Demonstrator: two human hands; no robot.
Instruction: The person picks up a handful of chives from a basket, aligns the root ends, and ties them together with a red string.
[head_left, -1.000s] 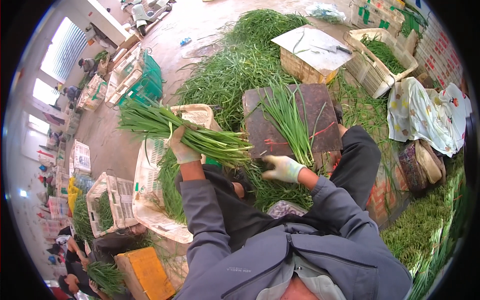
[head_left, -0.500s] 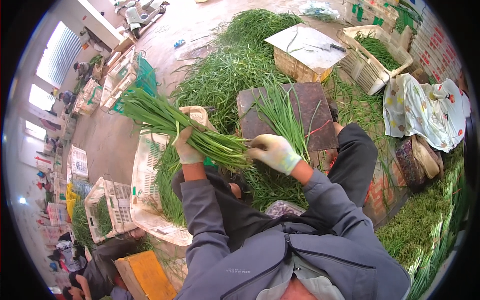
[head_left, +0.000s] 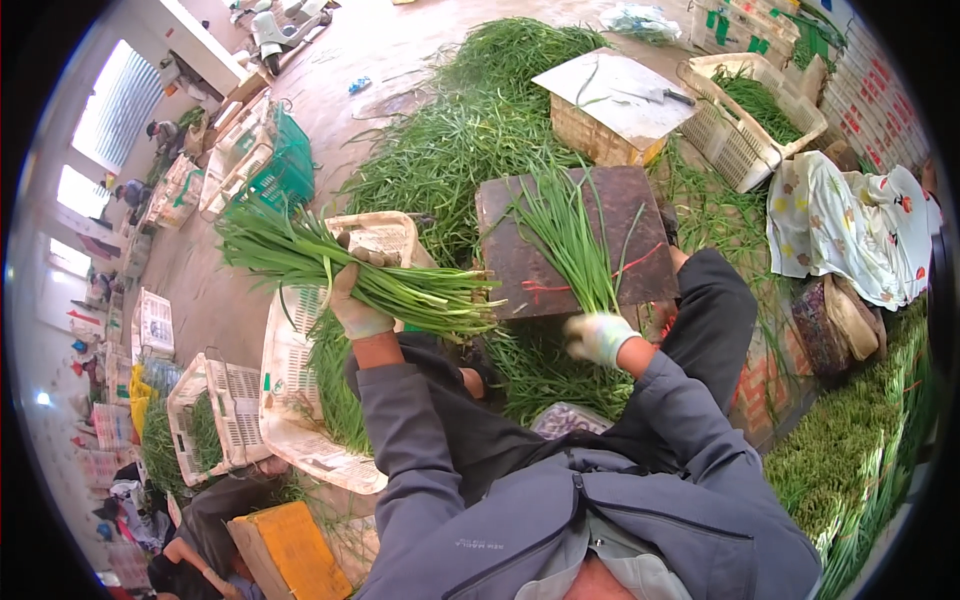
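Observation:
My gloved left hand (head_left: 358, 300) is closed round a thick bundle of green chives (head_left: 420, 296), its pale stem ends pointing right and its leaves spreading to the left. By the near edge of a dark square board (head_left: 505, 240), my gloved right hand (head_left: 600, 340) is at the stem ends of a smaller bunch of chives (head_left: 565, 230) lying there. Its fingers are curled and partly blurred, so I cannot tell whether they touch those stems. Red ties (head_left: 545, 287) lie on the board beside the bunch.
Loose chives (head_left: 440, 150) are heaped beyond the board. A knife (head_left: 676, 96) lies on a white-topped box (head_left: 620, 90). Plastic crates stand left (head_left: 285, 380) and far right (head_left: 740, 165). Tied bundles (head_left: 850, 440) line the right side. Another person (head_left: 205, 540) sits at lower left.
My right hand has left the stem ends of the held bundle and moved right and nearer, to the board's edge. The bundle in my left hand has shifted slightly left and tilts less.

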